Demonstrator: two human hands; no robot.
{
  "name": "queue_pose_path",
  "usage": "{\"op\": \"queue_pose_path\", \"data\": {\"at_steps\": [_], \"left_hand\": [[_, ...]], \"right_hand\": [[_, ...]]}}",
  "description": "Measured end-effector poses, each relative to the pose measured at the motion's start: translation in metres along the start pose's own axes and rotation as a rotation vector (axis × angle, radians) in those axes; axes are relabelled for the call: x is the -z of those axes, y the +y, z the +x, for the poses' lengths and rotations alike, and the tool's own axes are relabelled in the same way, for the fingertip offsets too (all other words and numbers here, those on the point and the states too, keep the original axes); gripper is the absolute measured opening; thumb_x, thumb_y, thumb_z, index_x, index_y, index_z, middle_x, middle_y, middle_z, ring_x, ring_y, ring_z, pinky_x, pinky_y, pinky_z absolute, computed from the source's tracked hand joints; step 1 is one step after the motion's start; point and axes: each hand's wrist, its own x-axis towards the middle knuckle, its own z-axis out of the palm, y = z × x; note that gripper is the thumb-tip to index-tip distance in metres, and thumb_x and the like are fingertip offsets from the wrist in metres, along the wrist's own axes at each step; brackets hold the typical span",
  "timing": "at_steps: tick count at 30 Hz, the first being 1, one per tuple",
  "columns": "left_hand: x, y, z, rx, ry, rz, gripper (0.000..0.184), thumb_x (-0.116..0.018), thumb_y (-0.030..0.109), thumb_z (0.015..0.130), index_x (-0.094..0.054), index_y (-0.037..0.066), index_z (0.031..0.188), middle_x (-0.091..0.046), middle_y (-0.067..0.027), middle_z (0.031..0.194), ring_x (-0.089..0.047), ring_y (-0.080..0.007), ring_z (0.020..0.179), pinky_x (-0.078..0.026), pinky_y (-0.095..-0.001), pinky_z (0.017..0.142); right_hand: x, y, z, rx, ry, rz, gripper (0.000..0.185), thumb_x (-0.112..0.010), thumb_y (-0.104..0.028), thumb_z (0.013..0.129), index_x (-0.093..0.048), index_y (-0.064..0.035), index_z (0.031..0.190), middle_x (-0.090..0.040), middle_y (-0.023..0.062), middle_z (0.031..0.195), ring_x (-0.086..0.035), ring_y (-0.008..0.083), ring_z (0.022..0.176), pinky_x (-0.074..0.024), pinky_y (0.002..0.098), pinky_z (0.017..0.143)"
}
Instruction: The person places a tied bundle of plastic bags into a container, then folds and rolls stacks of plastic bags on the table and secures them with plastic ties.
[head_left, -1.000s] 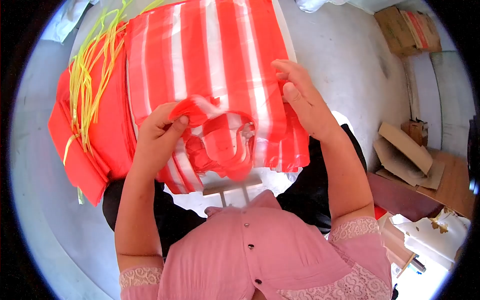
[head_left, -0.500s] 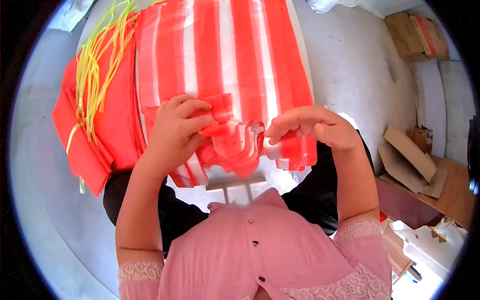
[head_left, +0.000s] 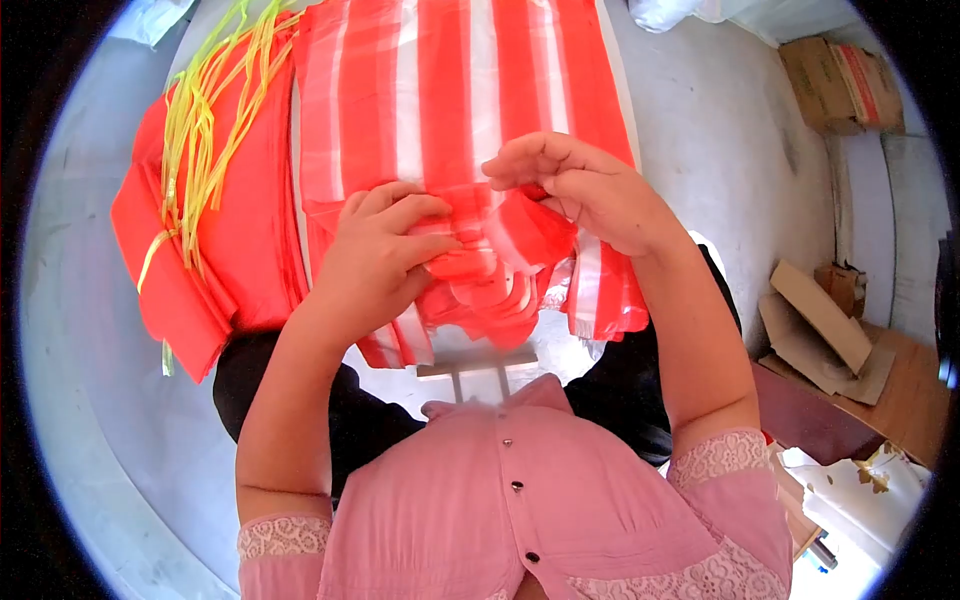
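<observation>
A stack of red-and-white striped plastic bags (head_left: 445,95) lies in front of me, its near edge cut into curved, layered tabs (head_left: 490,300). My left hand (head_left: 385,245) rests at the left of that near edge, fingers bent over a folded part of the plastic and closed on it; its thumb is mostly hidden. My right hand (head_left: 590,190) is over the right part of the edge. A raised, curled flap of the striped plastic (head_left: 533,232) is held at its fingers, which partly hide the grip.
Left of the stack lies a folded pile of plain red plastic (head_left: 235,225) with yellow ties (head_left: 190,165) across it. At the right are a cardboard box (head_left: 835,85) and flattened cardboard pieces (head_left: 820,330). My knees are under the near edge.
My right hand has moved up and away from me, and a striped flap is now lifted at its fingers. My left hand stays on the same part of the plastic.
</observation>
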Motion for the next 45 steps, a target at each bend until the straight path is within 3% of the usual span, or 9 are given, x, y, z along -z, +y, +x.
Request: {"op": "queue_pose_path", "data": {"at_steps": [8, 11, 17, 23, 26, 35, 38, 41, 45], "left_hand": [[-0.004, -0.004, -0.003, -0.012, 0.025, 0.018, 0.036, -0.075, -0.001, 0.071, -0.077, 0.014, 0.103, -0.067, -0.0028, 0.125, -0.055, -0.0293, 0.126, -0.041, -0.0476, 0.106], [-0.002, -0.005, -0.004, -0.023, 0.008, -0.009, 0.042, -0.071, -0.002, 0.068, -0.076, 0.015, 0.106, -0.067, -0.0044, 0.128, -0.055, -0.0344, 0.129, -0.044, -0.0508, 0.106], [-0.005, -0.007, -0.007, -0.048, 0.053, 0.041, 0.038, -0.075, -0.001, 0.068, -0.078, 0.014, 0.102, -0.067, -0.0059, 0.115, -0.058, -0.0298, 0.123, -0.045, -0.0476, 0.102], [-0.002, -0.005, -0.009, -0.021, 0.123, 0.029, 0.031, -0.078, 0.003, 0.067, -0.079, 0.013, 0.096, -0.064, -0.0057, 0.102, -0.061, -0.0286, 0.108, -0.048, -0.0449, 0.096], [0.001, -0.003, -0.010, -0.055, 0.149, 0.007, 0.033, -0.075, 0.004, 0.065, -0.078, 0.012, 0.096, -0.062, -0.0061, 0.095, -0.060, -0.0307, 0.096, -0.050, -0.0454, 0.088], [0.002, 0.004, 0.001, -0.099, 0.258, -0.010, 0.021, -0.080, 0.006, 0.068, -0.073, 0.008, 0.088, -0.066, -0.0058, 0.104, -0.061, -0.0303, 0.104, -0.050, -0.0442, 0.090], [0.002, 0.001, 0.000, -0.096, 0.181, 0.004, 0.026, -0.081, 0.011, 0.072, -0.073, 0.007, 0.096, -0.068, -0.0092, 0.113, -0.061, -0.0359, 0.114, -0.050, -0.0478, 0.099], [0.001, -0.002, 0.005, -0.124, 0.168, -0.018, 0.025, -0.081, 0.011, 0.073, -0.071, 0.005, 0.095, -0.068, -0.0097, 0.111, -0.062, -0.0354, 0.112, -0.051, -0.0471, 0.097], [-0.004, -0.004, 0.011, -0.102, 0.188, -0.069, 0.023, -0.080, 0.010, 0.075, -0.067, 0.004, 0.093, -0.069, -0.0106, 0.106, -0.064, -0.0343, 0.107, -0.052, -0.0465, 0.092]], "right_hand": [[-0.008, -0.005, 0.021, 0.057, -0.089, -0.067, 0.047, -0.041, -0.004, 0.097, -0.054, -0.0001, 0.141, -0.062, 0.0164, 0.139, -0.057, 0.0258, 0.134, -0.0408, 0.0399, 0.116], [-0.004, 0.006, 0.029, 0.124, -0.106, -0.005, 0.045, -0.041, -0.007, 0.100, -0.053, 0.0004, 0.143, -0.062, 0.0170, 0.140, -0.056, 0.0270, 0.135, -0.0441, 0.0404, 0.114], [-0.024, -0.009, 0.026, -0.025, 0.025, 0.101, 0.043, -0.045, -0.006, 0.100, -0.054, 0.0005, 0.142, -0.061, 0.0158, 0.142, -0.058, 0.0255, 0.133, -0.0510, 0.0410, 0.106], [-0.026, 0.000, 0.024, 0.182, 0.186, -0.740, 0.040, -0.063, -0.006, 0.095, -0.064, -0.0042, 0.135, -0.064, 0.0142, 0.135, -0.064, 0.0246, 0.122, -0.0531, 0.0379, 0.100], [-0.031, 0.012, 0.023, 0.270, 0.181, -0.887, 0.043, -0.068, -0.007, 0.093, -0.063, -0.0046, 0.135, -0.067, 0.0140, 0.122, -0.065, 0.0261, 0.116, -0.0532, 0.0375, 0.100], [-0.042, 0.014, 0.026, 0.336, 0.139, -0.917, 0.046, -0.074, -0.007, 0.089, -0.063, -0.0041, 0.133, -0.066, 0.0149, 0.122, -0.063, 0.0296, 0.115, -0.0531, 0.0391, 0.099], [-0.042, 0.019, 0.027, 0.377, 0.222, -0.951, 0.045, -0.074, -0.007, 0.089, -0.064, -0.0035, 0.133, -0.068, 0.0148, 0.120, -0.065, 0.0300, 0.113, -0.0537, 0.0392, 0.098], [-0.041, 0.021, 0.030, 0.298, 0.180, -0.786, 0.037, -0.071, -0.017, 0.090, -0.066, -0.0033, 0.124, -0.072, 0.0185, 0.115, -0.067, 0.0371, 0.108, -0.0532, 0.0453, 0.093], [-0.040, 0.023, 0.032, 0.327, 0.136, -0.806, 0.032, -0.066, -0.015, 0.094, -0.066, -0.0052, 0.124, -0.072, 0.0175, 0.114, -0.067, 0.0369, 0.107, -0.0538, 0.0450, 0.092]]}}
